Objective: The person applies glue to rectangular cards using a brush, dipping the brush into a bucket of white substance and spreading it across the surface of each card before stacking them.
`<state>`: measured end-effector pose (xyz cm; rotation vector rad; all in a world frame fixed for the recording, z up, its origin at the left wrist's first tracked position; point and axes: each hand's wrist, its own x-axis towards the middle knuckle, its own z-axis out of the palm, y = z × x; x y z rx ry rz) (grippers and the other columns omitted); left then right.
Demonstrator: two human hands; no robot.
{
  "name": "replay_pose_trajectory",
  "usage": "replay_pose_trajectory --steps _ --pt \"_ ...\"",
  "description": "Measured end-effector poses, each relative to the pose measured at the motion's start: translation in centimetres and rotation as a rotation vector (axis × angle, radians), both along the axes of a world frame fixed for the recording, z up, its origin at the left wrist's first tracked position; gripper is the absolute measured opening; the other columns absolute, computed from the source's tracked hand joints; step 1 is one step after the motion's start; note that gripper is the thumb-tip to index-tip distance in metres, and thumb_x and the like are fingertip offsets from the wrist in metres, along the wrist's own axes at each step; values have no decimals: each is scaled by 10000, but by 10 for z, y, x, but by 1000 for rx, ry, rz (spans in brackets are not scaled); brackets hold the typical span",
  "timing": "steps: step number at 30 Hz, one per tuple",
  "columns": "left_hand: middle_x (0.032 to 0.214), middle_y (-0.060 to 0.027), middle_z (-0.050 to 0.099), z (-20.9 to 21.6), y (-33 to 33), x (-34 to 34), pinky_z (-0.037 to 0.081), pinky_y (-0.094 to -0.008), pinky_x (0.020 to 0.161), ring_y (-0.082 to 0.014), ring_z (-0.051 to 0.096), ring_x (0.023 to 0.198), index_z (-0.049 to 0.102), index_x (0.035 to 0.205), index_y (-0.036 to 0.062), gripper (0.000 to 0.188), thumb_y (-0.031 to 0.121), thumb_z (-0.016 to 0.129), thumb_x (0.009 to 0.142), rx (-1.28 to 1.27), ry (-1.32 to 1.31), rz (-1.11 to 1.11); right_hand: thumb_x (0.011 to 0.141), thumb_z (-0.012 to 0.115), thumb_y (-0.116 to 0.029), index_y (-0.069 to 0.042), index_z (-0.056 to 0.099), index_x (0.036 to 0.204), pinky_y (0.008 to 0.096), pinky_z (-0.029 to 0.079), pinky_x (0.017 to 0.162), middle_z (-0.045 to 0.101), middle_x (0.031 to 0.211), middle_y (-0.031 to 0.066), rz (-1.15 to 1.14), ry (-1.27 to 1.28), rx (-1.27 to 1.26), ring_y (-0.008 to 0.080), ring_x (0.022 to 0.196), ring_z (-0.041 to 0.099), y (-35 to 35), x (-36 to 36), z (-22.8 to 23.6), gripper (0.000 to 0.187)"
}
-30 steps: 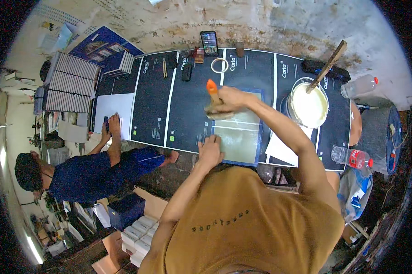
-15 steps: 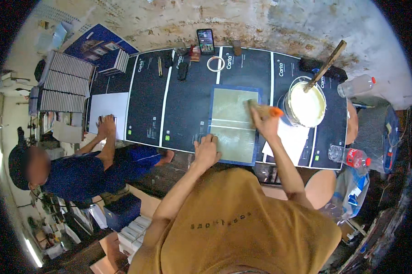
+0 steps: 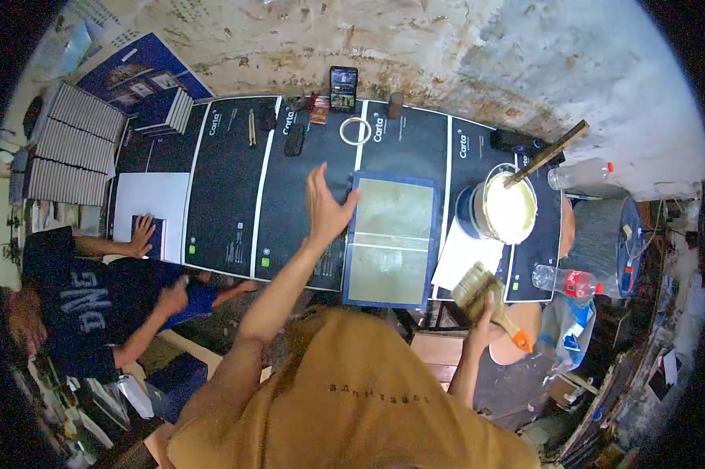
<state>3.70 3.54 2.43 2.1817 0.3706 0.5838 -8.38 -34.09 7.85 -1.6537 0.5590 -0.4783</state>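
A blue-edged book cover [image 3: 395, 242] with two grey-green boards lies flat on the dark table, its surface looking wet. My left hand [image 3: 329, 207] is raised by its far left corner, fingers spread and holding nothing. In my right hand [image 3: 489, 313], near the table's front edge, is a wide flat paintbrush [image 3: 479, 288] with an orange handle end. Its bristles point up and left, over the corner of a white sheet [image 3: 468, 260]. Behind that sheet stands a bucket [image 3: 511, 209] of creamy white paste with a wooden stick [image 3: 551, 152] leaning in it.
A co-worker [image 3: 94, 297] at the left rests a hand on a dark booklet [image 3: 155, 234] over white paper. Stacked books [image 3: 75, 144] stand behind. A phone [image 3: 343, 88] and a tape roll [image 3: 355, 131] are along the back. Plastic bottles [image 3: 559, 279] lie at the right.
My right hand has drawn the brush off the cover toward the front right. My left hand has lifted from the cover's near edge and moved up and left. The co-worker has leaned forward.
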Motion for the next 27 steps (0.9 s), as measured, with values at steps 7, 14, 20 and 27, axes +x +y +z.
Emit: replay_pose_trajectory --steps 7,14,20,27 --pt "1276 -207 495 -30 8 48 367 -520 1011 -392 455 1211 468 1308 18 668 309 786 797 186 13 -11 936 694 -169 90 569 1239 343 516 909 647 1186 138 -337 10 160 192 1020 633 15 -67 6 418" --pt "1265 -145 468 34 -25 -78 364 -551 924 -345 453 1177 492 1267 42 722 343 817 696 454 615 -741 913 738 -252 31 585 1221 349 511 958 650 1159 115 -409 76 34 209 1020 645 56 -64 -25 446" --pt "1298 -144 456 16 -37 -122 367 -563 905 -328 455 1175 471 1307 32 818 355 832 648 487 666 -823 911 733 -268 -13 643 899 351 487 766 666 819 72 151 380 -367 181 805 612 78 -64 -48 270" --pt "1290 -132 465 11 -39 -125 360 -591 907 -321 466 1187 465 1316 35 829 361 829 646 476 634 -816 912 676 -178 -14 643 959 350 470 780 642 909 121 159 307 -550 195 836 598 73 -69 -15 174"
